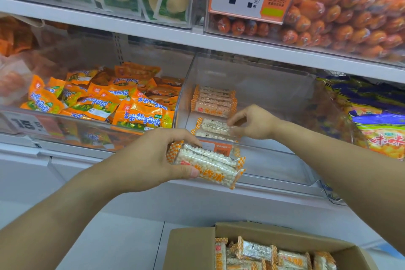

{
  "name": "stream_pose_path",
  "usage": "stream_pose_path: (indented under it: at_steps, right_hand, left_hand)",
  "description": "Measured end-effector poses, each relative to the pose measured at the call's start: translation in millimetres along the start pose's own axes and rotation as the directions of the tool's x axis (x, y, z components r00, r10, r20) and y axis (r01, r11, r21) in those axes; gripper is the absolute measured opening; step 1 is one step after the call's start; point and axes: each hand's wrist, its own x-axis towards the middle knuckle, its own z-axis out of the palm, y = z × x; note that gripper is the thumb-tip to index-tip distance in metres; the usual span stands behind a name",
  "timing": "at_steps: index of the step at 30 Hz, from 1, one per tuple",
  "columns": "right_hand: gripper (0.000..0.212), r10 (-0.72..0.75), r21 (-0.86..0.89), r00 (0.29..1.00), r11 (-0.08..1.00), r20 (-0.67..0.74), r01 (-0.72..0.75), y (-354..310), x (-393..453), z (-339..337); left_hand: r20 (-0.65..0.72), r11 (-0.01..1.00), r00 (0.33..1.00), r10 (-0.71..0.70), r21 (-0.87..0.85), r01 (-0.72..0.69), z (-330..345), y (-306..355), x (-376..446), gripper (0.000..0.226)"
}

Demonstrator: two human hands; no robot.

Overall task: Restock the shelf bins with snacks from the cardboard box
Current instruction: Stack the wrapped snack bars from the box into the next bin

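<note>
Gripping a stack of puffed-rice bars [210, 163], the left hand [153, 158] has thumb and fingers curled round the packs, just in front of the clear bin [274, 85]. Right hand [252, 121] reaches inside the clear bin, fingertips pinching a bar [213, 126] lying at its front left. Further bars sit stacked [213, 101] behind that one (same orange-checkered wrap). Cardboard box [192, 245], open, sits below the clear bin with more bars in it. Corn-snack bin [98, 98] is directly left of the clear bin, touching it.
</note>
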Motion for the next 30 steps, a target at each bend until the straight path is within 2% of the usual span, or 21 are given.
stream_pose_path:
  at_steps: [2, 4, 6, 8, 9, 11, 13, 17, 19, 22, 25, 27, 30]
  right_hand:
    - [0.034, -0.004, -0.089, 1.000, 0.996, 0.017, 0.005, 0.1, 1.9, 2.4]
    - [0.029, -0.033, -0.074, 0.999, 0.997, -0.015, 0.032, 0.4, 3.2, 3.5]
    - [0.026, -0.023, 0.068, 0.998, 0.997, -0.056, 0.027, -1.7, 0.2, 0.6]
    - [0.031, -0.018, 0.245, 0.998, 0.969, -0.054, 0.031, -6.5, -6.4, -2.5]
    - [0.035, -0.058, 0.263, 0.998, 0.962, -0.040, 0.066, -8.8, -8.7, -2.6]
    - [0.039, -0.143, 0.158, 0.989, 0.978, 0.038, 0.136, -15.0, -12.4, 0.7]
    - [0.048, -0.150, 0.005, 0.982, 0.989, 0.118, 0.151, -20.7, -13.7, 4.8]
    - [0.063, -0.156, -0.132, 0.980, 0.976, 0.124, 0.172, -26.0, -9.6, 8.5]
    - [0.058, -0.164, -0.149, 0.979, 0.972, 0.118, 0.181, -23.9, -6.4, 10.5]
    - [0.042, -0.131, -0.059, 0.987, 0.989, 0.096, 0.137, -14.9, -0.3, 8.7]
    - [0.048, -0.053, -0.013, 0.994, 0.998, 0.097, 0.054, -10.5, 2.8, 2.6]
    - [0.050, -0.008, -0.064, 0.994, 0.998, 0.113, 0.016, -10.6, 5.9, 0.8]
    - [0.055, -0.013, -0.198, 0.994, 0.980, 0.111, 0.035, -16.2, 9.3, 1.2]
  left_hand:
    - [0.006, 1.000, 1.000, -0.008, -0.011, 0.008, 0.0, 0.4, 0.1, 0.040]
    - [0.004, 1.000, 1.000, -0.014, -0.014, 0.014, -0.6, 0.3, -0.6, 0.040]
    - [-0.006, 1.000, 1.000, -0.015, -0.017, 0.015, -2.1, -0.6, -1.3, 0.040]
    - [-0.011, 1.000, 1.000, -0.019, -0.023, 0.019, -3.7, -1.2, -1.8, 0.039]
    - [-0.014, 1.000, 1.000, -0.020, -0.022, 0.020, -4.3, -1.0, -1.9, 0.039]
    - [-0.020, 1.000, 1.000, -0.022, -0.019, 0.021, -4.3, -0.6, -1.8, 0.038]
    - [-0.020, 0.999, 1.000, -0.022, -0.024, 0.022, -3.3, 1.1, -1.0, 0.037]
    - [-0.016, 1.000, 1.000, -0.003, -0.019, 0.003, -1.2, 5.0, -0.2, 0.036]
    - [-0.019, 1.000, 1.000, -0.006, -0.023, 0.006, -1.2, 5.6, -1.1, 0.036]
    - [-0.028, 1.000, 0.999, -0.017, -0.021, 0.016, -2.3, 5.2, -3.0, 0.037]
    - [-0.021, 0.999, 0.999, -0.025, -0.022, 0.024, -3.0, 5.7, -3.2, 0.038]
    - [-0.014, 0.999, 0.999, -0.032, -0.027, 0.032, -3.5, 5.7, -2.8, 0.038]
    - [-0.003, 0.999, 0.999, -0.039, -0.027, 0.039, -4.1, 3.8, -1.7, 0.037]
